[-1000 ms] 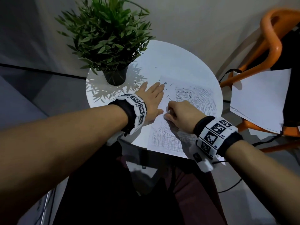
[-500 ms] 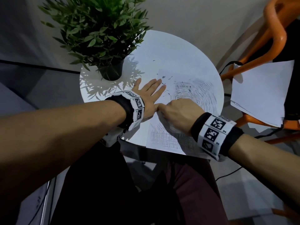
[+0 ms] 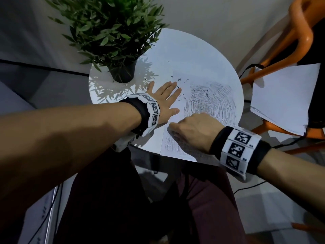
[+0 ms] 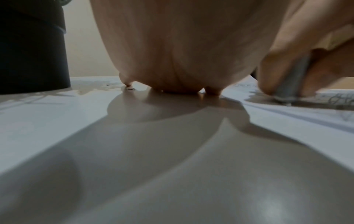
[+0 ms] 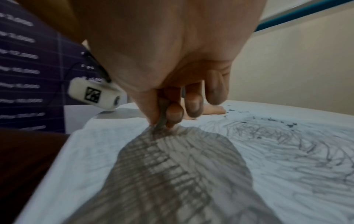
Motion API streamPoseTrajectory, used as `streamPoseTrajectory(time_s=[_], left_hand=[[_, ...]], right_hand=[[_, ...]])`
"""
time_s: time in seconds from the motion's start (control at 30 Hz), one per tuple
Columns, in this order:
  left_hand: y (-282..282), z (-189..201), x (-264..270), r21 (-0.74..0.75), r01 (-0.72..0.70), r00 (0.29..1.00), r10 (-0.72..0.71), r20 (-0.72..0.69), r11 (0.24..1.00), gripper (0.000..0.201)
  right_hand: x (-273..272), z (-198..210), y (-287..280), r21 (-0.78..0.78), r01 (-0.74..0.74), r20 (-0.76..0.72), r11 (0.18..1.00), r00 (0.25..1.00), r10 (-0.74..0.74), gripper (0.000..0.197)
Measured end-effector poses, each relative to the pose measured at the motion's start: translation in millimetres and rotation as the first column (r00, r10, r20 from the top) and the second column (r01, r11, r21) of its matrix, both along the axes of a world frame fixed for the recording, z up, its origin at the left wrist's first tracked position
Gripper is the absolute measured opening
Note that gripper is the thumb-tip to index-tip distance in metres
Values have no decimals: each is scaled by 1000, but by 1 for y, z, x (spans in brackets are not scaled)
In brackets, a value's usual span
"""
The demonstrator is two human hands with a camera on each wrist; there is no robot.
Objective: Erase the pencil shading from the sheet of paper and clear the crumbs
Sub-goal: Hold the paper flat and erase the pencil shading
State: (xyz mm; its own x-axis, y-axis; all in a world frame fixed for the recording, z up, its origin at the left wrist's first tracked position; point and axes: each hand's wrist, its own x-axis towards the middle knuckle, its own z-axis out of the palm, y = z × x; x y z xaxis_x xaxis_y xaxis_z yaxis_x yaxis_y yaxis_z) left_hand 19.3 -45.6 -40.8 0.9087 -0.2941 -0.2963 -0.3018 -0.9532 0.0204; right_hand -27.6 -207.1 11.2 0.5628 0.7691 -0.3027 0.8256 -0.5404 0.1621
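Note:
A sheet of paper [image 3: 218, 106] covered in pencil shading lies on the round white table [image 3: 193, 55], its near edge overhanging the rim. My left hand [image 3: 163, 101] lies flat with spread fingers on the sheet's left edge. My right hand [image 3: 190, 129] pinches a grey eraser [image 5: 161, 119] between thumb and fingers and presses its tip on the shading at the sheet's near left. The same eraser [image 4: 291, 84] shows in the left wrist view. Dark eraser crumbs [image 3: 181, 85] are scattered beyond my left fingertips and over the shaded patch.
A potted plant in a black pot [image 3: 123, 71] stands at the table's back left, close to my left hand. To the right stands an orange chair [image 3: 299, 32] with loose white sheets [image 3: 281, 97] on its seat. My lap lies below the table's near edge.
My right hand with the eraser has moved from the middle of the sheet toward its near left corner. The left hand has stayed flat on the sheet's edge.

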Motion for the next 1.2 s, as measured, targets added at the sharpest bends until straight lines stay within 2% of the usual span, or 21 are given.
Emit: streamPoseTrajectory(time_s=[0.07,0.17,0.23,0.3,0.37,0.43,0.5,0.57,0.63,0.7,0.8,0.9,1.0,1.13,1.2], left_hand=[[-1,1,-1,8,8,1000,-8,7,1000,67],[1,1,0,33,28,1000,-28,4,999,73],[1,-1,0,17,21,1000,-21,-4,1000,69],[1,-3,-1,-7,6,1000,-6,9,1000,67],[-1,-3,-2,-12,5,1000,-5,27,1000,66],[0,-2,-2,-6,5,1000,-5,19,1000,66],[2,-2,0,9,18,1000,-19,13,1000,66],[2,-2,0,27,32,999,-32,7,999,69],[1,-4,0,0,20,1000,-20,13,1000,67],[1,-7,-1,-24,7,999,-6,38,1000,66],[0,-8,-3,-22,13,998,-12,58,1000,66],[0,-6,0,-23,1,999,0,41,1000,66],[0,-3,1,-17,9,1000,-9,23,1000,66],[0,-5,-3,-22,18,999,-18,35,1000,66],[1,-5,-4,-12,26,999,-25,48,1000,66]], right_hand=[[8,6,2,9,56,-20,998,998,-56,18],[19,4,9,62,127,104,990,986,-133,25],[10,1,12,0,77,104,997,992,-77,24],[-5,0,8,-39,-39,65,998,997,41,25],[-10,4,0,-27,-65,0,997,998,66,26],[-1,5,-2,36,27,-39,999,999,-26,22],[13,3,2,83,125,36,989,991,-128,24],[16,-3,8,82,150,98,985,983,-158,30],[5,-9,9,68,129,107,989,985,-136,27],[-11,-12,4,47,47,93,998,994,-51,23],[-24,-5,-5,36,-18,-17,999,1000,19,23],[-12,0,-4,87,93,-40,992,995,-90,22],[1,-6,5,97,177,81,979,979,-185,28],[-17,-9,8,18,72,104,997,992,-74,18],[-24,-7,3,2,22,50,1000,999,-22,17]])
